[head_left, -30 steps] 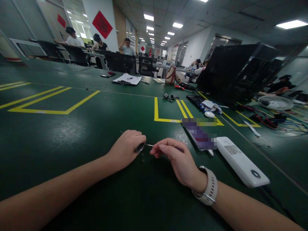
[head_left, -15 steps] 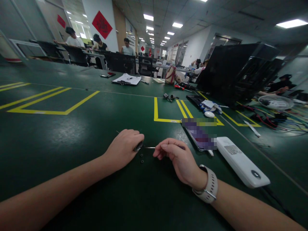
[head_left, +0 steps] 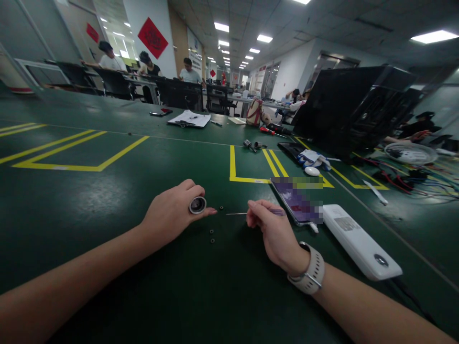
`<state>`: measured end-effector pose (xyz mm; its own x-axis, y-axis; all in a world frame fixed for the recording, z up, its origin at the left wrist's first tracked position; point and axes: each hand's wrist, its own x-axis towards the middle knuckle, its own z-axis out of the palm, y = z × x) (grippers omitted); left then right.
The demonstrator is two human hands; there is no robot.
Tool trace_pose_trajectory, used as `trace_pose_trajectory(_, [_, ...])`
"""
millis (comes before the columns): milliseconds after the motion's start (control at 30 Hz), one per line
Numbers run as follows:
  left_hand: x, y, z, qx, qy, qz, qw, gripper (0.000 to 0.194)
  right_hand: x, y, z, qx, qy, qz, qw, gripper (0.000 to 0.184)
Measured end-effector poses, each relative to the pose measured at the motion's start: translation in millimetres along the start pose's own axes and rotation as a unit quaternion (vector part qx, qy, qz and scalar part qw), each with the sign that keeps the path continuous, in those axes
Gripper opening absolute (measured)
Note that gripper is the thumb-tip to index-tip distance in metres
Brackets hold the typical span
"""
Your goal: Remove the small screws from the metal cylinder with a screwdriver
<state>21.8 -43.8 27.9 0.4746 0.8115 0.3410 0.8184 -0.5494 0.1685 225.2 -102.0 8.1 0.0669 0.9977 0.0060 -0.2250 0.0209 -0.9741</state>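
Note:
My left hand (head_left: pixel 175 205) is closed around a hollow metal cylinder (head_left: pixel 197 205), its round open end turned toward me and its thumb stretched out below. In my right hand (head_left: pixel 270 227) is a thin screwdriver (head_left: pixel 234 214) with a purple handle, pinched between the fingers, its shaft pointing left. A small dark ring (head_left: pixel 221 208) lies on the table between the thumb and the screwdriver tip. Two more such pieces, a dark ring (head_left: pixel 211 231) and a lower dark ring (head_left: pixel 212 241), rest nearer to me. The screwdriver touches none of them.
Right of my hand lie a phone (head_left: pixel 296 203) and a white power bank (head_left: pixel 360 241). Farther off are metal parts (head_left: pixel 250 145), a red screwdriver (head_left: pixel 267 130), a clipboard (head_left: pixel 189 119) and a glove (head_left: pixel 313 158). A large black machine (head_left: pixel 344 105) stands at right. People sit beyond.
My left hand has moved left and turned the cylinder's open end toward me. My right hand has drawn the screwdriver right, away from it. A third ring now shows between them.

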Motion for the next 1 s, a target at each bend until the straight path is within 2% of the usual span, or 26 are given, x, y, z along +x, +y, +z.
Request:
trace_pose_trajectory(100, [-2.0,0.5,-3.5,-0.063,0.034,-0.058,0.996,0.032,4.0,-0.9,2.2,0.025,0.043,0.001,0.999,0.029])
trace_pose_trajectory(167, [-1.5,1.2,-5.3,-0.130,0.056,-0.102,0.985,0.031,6.3,-3.4,4.2,0.044,0.055,0.016,0.997,0.026])
trace_pose_trajectory(267, [2.6,4.4,-8.4,-0.276,0.031,-0.186,0.943,0.032,10.8,-8.6,6.9,0.052,0.025,0.046,0.997,0.025])
trace_pose_trajectory(300, [4.2,6.5,-9.9,-0.337,0.015,-0.213,0.917,0.034,13.2,-9.6,7.7,0.046,0.005,0.053,0.998,0.025])
trace_pose_trajectory(367, [6.6,12.2,-14.3,-0.463,-0.010,-0.268,0.845,0.040,19.6,-9.3,9.2,0.024,-0.027,0.052,0.998,0.025])
trace_pose_trajectory(467, [5.2,21.3,-22.2,-0.612,-0.026,-0.356,0.706,0.038,30.9,-3.1,11.4,-0.015,-0.028,0.021,0.999,0.024])
trace_pose_trajectory(500, [3.2,23.4,-24.4,-0.638,-0.020,-0.372,0.674,0.037,33.9,-0.3,12.0,-0.022,-0.021,0.012,0.999,0.025])
trace_pose_trajectory(533, [0.7,24.7,-26.0,-0.653,-0.015,-0.380,0.655,0.038,36.2,2.4,12.6,-0.028,-0.015,0.005,0.999,0.025])
trace_pose_trajectory(600, [-5.0,24.6,-27.4,-0.666,-0.015,-0.381,0.640,0.041,38.2,6.6,13.3,-0.037,-0.012,-0.002,0.999,0.026])
trace_pose_trajectory(667, [-9.9,22.1,-26.9,-0.673,-0.025,-0.370,0.640,0.040,37.9,9.0,13.4,-0.045,-0.012,-0.007,0.999,0.027])
trace_pose_trajectory(867, [-14.7,14.6,-23.3,-0.668,-0.052,-0.349,0.655,0.033,37.2,7.5,13.6,-0.130,-0.033,-0.035,0.990,0.029])
trace_pose_trajectory(1000, [-17.3,13.9,-23.2,-0.652,-0.061,-0.352,0.669,0.033,35.8,-5.3,14.8,-0.232,-0.043,-0.033,0.971,0.028])
